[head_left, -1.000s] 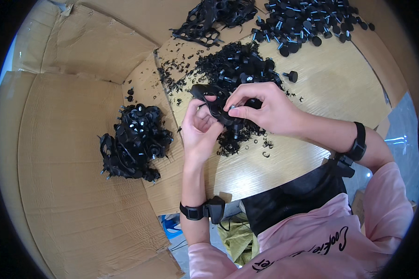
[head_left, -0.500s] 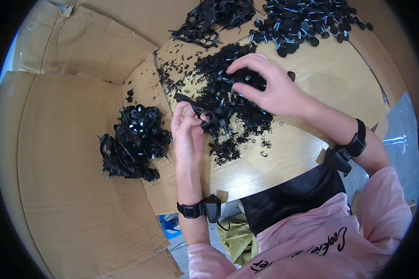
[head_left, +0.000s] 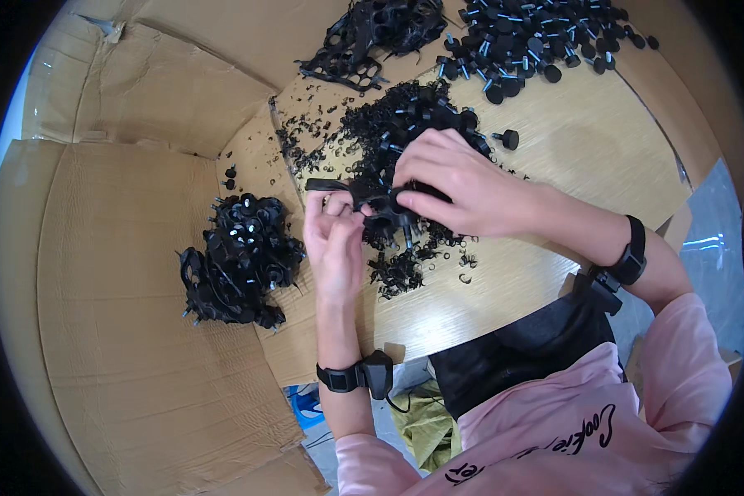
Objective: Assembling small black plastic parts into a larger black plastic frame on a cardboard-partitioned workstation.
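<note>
Head view: your left fingers (head_left: pixel 341 238) clamp black webbing (head_left: pixel 328 184); right fingers (head_left: pixel 422 203), cannot tell. Loose bolts (head_left: pixel 535 43) lie heaped; studded clump (head_left: pixel 246 258) seemingly remains.

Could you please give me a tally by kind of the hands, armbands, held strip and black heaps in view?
Hands: 2 (left hand, right hand)
Armbands: 2 (left armband, right armband)
Held black strip: 1
Black heaps: 4 (left heap, middle heap, top heap, top-right heap)
Total: 9
</note>
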`<state>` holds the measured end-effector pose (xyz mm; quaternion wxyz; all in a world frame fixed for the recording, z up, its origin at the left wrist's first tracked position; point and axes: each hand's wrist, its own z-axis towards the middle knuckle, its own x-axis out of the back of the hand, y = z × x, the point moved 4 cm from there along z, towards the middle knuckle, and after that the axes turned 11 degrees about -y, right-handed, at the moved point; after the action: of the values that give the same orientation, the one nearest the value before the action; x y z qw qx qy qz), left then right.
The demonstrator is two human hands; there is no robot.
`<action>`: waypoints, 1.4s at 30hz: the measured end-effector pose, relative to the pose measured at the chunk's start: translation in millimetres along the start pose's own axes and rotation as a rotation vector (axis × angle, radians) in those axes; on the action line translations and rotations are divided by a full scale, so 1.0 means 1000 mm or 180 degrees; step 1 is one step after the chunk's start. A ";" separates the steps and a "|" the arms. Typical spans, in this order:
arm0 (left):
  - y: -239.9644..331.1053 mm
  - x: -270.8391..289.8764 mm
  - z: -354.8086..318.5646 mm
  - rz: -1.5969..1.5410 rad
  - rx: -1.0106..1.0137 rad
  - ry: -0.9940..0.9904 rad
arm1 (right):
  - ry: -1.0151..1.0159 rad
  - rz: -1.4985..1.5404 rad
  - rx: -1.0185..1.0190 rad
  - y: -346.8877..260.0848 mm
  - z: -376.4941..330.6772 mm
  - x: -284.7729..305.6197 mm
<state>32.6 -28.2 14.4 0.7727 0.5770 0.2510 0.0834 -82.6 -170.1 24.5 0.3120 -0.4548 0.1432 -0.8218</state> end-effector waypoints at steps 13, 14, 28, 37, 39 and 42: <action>0.011 0.030 -0.001 -0.0106 0.0087 0.0681 | 0.0180 -0.0232 0.0149 -0.010 0.006 0.010; 0.009 0.029 -0.002 -0.0057 0.0055 0.0734 | 0.0017 -0.0216 0.0208 -0.014 0.005 0.008; 0.000 0.005 0.000 -0.0025 0.0089 0.0224 | 0.0645 0.0091 0.0326 -0.010 0.003 0.008; -0.011 -0.007 -0.008 0.1182 0.0374 -0.0423 | 0.0499 0.0532 0.0077 -0.009 0.000 0.005; -0.011 -0.009 -0.009 0.1184 0.0491 -0.0300 | 0.0513 0.0455 0.0308 -0.011 -0.001 0.004; -0.010 -0.007 -0.010 0.1419 0.0340 -0.0271 | 0.0428 0.0386 0.0317 -0.010 -0.002 0.002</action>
<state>20.1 -25.9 5.5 0.7135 0.6612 0.0885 0.2143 -89.4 -164.0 30.0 0.3731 -0.3730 0.1501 -0.8361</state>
